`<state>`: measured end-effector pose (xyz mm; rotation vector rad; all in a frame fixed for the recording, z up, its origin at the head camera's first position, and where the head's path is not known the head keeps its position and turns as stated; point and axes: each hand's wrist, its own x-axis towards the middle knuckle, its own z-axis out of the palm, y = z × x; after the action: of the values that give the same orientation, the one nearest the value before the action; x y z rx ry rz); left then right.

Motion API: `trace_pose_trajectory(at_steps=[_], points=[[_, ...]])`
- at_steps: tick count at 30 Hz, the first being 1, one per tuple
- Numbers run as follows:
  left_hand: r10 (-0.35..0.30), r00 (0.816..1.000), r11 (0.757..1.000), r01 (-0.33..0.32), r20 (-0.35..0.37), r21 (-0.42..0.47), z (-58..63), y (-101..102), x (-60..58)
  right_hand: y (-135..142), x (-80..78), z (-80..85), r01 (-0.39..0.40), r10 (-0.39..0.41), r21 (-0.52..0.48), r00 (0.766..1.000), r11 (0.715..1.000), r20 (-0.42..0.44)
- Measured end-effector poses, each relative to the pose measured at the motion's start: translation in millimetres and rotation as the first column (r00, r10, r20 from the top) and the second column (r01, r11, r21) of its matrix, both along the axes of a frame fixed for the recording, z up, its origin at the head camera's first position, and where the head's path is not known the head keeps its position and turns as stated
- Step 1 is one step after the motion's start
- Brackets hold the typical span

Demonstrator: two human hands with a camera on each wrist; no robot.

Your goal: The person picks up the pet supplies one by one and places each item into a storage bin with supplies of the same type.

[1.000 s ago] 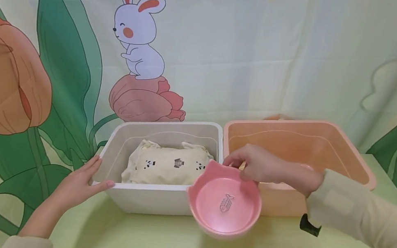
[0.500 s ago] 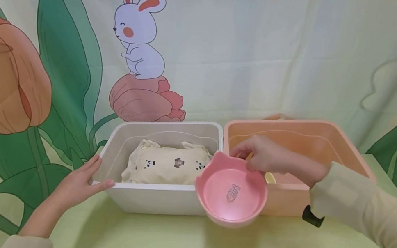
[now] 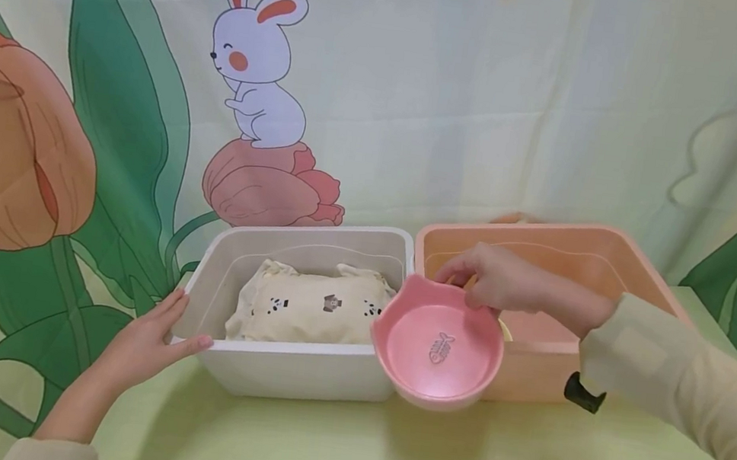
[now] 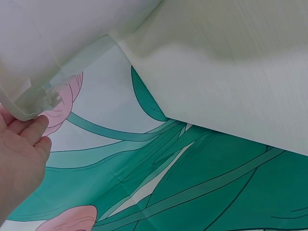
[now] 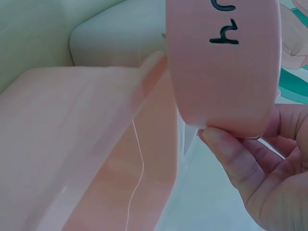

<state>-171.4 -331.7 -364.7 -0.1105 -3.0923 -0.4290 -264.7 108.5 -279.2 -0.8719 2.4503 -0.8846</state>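
My right hand (image 3: 503, 281) pinches the rim of a pink cat-eared bowl (image 3: 440, 346) between thumb and fingers. Tilted, the bowl shows its inside with a fish-bone print in the head view; dark lettering marks its outer wall (image 5: 224, 72) in the right wrist view. It hangs before the place where a white bin (image 3: 295, 374) and an orange bin (image 3: 543, 378) meet. On the white bin's front left corner rests my left hand (image 3: 140, 348), fingers along the side and thumb over the front rim. A cream cloth bundle (image 3: 326, 298) with animal prints lies inside that bin.
Both bins stand side by side on a light green table (image 3: 286, 450). Behind them hangs a printed curtain (image 3: 465, 119) with a rabbit and tulips. A bit of something yellow (image 3: 504, 329) shows behind the bowl at the orange bin. A black piece (image 3: 583, 393) hangs under the right wrist.
The right hand and the bowl have moved slightly up and to the right, and the bowl has turned a little. The left hand has stayed on the white bin.
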Motion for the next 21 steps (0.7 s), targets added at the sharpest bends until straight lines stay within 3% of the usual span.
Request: trace_pose_trajectory(at_steps=[15, 21], points=[[0.003, 1.000, 1.000, -0.003, 0.003, 0.001, -0.9, -2.1, -0.4, 8.6, -14.3, 2.3, 0.026, -0.026, 0.005, 1.000, 1.000, -0.010], [0.007, 1.000, 1.000, -0.007, 0.004, 0.002, -1.4, -2.2, -0.6, 10.8, -21.5, 1.5, 0.081, -0.082, 0.032, 0.996, 0.996, 0.042]])
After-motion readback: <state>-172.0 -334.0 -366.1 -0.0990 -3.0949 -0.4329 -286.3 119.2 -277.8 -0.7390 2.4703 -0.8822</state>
